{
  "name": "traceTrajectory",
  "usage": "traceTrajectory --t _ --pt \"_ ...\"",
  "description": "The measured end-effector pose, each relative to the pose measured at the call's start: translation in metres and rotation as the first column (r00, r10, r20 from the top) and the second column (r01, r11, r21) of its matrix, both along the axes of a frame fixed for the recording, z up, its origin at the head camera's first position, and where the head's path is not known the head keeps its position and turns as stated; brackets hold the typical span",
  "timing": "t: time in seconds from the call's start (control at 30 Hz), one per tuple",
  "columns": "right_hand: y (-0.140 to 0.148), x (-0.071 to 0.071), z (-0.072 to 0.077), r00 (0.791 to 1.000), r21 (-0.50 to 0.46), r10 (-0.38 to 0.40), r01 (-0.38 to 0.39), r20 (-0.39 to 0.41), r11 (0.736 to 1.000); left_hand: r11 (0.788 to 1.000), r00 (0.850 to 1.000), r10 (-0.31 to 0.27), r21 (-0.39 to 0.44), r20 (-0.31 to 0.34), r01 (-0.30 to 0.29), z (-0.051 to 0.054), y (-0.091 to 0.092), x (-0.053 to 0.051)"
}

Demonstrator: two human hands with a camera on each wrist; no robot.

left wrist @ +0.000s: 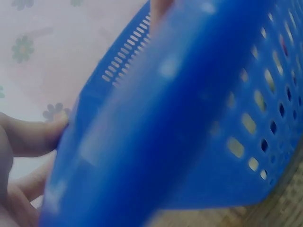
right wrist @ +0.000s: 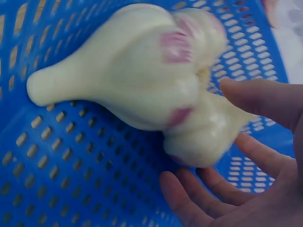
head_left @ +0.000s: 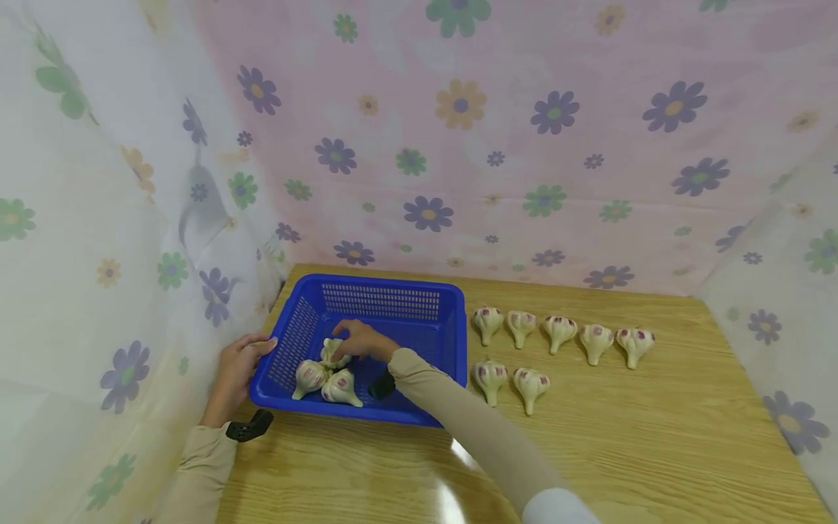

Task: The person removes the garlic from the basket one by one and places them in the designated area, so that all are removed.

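A blue plastic basket (head_left: 419,418) with slotted sides stands on the left part of the table. At its left rim my left hand (head_left: 238,371) holds the edge; the left wrist view shows finger ends against the blue rim (left wrist: 102,156). Inside lie a garlic bulb (head_left: 310,378), another garlic bulb (head_left: 340,387) and a third garlic bulb (head_left: 332,351) behind them. Over this third bulb is my right hand (head_left: 366,340). In the right wrist view the hand's fingers (right wrist: 189,194) are spread loosely around the lower bulb (right wrist: 203,137), the thumb apart from the other fingers.
Right of the basket, several garlic bulbs (head_left: 559,332) form a back row on the wooden table (head_left: 622,437). Two more bulbs, one of them a garlic bulb (head_left: 531,388), lie in front. Flowered cloth (head_left: 497,145) hangs behind and on both sides.
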State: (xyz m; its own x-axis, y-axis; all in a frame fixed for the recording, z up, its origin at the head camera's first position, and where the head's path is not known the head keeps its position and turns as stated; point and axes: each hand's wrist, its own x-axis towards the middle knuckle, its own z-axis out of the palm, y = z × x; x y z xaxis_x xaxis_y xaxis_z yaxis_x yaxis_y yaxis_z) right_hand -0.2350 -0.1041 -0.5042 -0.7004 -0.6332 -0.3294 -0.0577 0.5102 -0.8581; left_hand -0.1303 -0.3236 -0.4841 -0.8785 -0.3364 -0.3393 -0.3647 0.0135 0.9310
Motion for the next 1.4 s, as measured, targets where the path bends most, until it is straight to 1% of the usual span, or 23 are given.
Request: traceTrajectory --t 0.17,0.37,0.53,0.7,0.83,0.9,1.0,1.1,1.2,1.33,1.4 --pt "-0.007 0.004 -0.008 0.998 0.028 -0.002 0.004 -0.058 1.0 1.0 1.0 0.015 -0.022 0.018 -0.015 0.002 0.004 -0.003" --pt "-0.003 0.003 -0.01 0.996 0.03 -0.039 0.041 -0.078 0.999 0.999 0.999 0.02 -0.04 0.048 -0.018 0.004 0.007 -0.005" --pt "-0.001 0.002 -0.006 0.997 0.023 -0.032 0.033 -0.068 0.999 0.998 0.999 0.024 -0.066 0.047 -0.021 0.006 0.005 -0.007" --pt "0.001 0.002 -0.004 0.999 0.01 -0.032 0.032 -0.037 0.999 0.997 0.999 0.024 -0.076 0.045 -0.021 0.005 0.005 -0.008" --pt "0.003 0.002 -0.002 1.0 -0.011 -0.015 0.015 -0.027 1.0 0.994 0.998 0.042 -0.102 0.045 -0.037 0.003 0.003 -0.007" --pt "0.003 0.002 0.001 0.999 -0.012 -0.006 0.006 -0.034 1.0 0.993 0.997 0.055 -0.105 0.046 -0.05 0.003 0.002 -0.007" --pt "0.006 0.003 0.005 0.999 -0.013 -0.005 0.005 -0.035 1.0 0.994 0.997 0.063 -0.092 0.044 -0.059 0.003 0.002 -0.008" --pt "0.007 0.004 0.007 0.999 -0.001 0.003 -0.003 -0.046 1.0 0.995 0.998 0.055 -0.087 0.04 -0.051 0.004 0.002 -0.007" --pt "0.007 0.005 0.007 0.999 -0.007 0.015 -0.015 -0.038 1.0 0.996 0.998 0.039 -0.084 0.039 -0.036 0.005 0.002 -0.005" --pt "0.008 0.008 0.007 0.999 -0.029 0.039 -0.039 -0.013 0.999 0.996 0.998 0.04 -0.078 0.055 -0.035 0.005 0.003 -0.004" --pt "0.01 0.009 0.009 0.999 -0.033 0.048 -0.048 -0.014 0.998 0.996 0.997 0.039 -0.079 0.062 -0.034 0.006 0.005 -0.004"
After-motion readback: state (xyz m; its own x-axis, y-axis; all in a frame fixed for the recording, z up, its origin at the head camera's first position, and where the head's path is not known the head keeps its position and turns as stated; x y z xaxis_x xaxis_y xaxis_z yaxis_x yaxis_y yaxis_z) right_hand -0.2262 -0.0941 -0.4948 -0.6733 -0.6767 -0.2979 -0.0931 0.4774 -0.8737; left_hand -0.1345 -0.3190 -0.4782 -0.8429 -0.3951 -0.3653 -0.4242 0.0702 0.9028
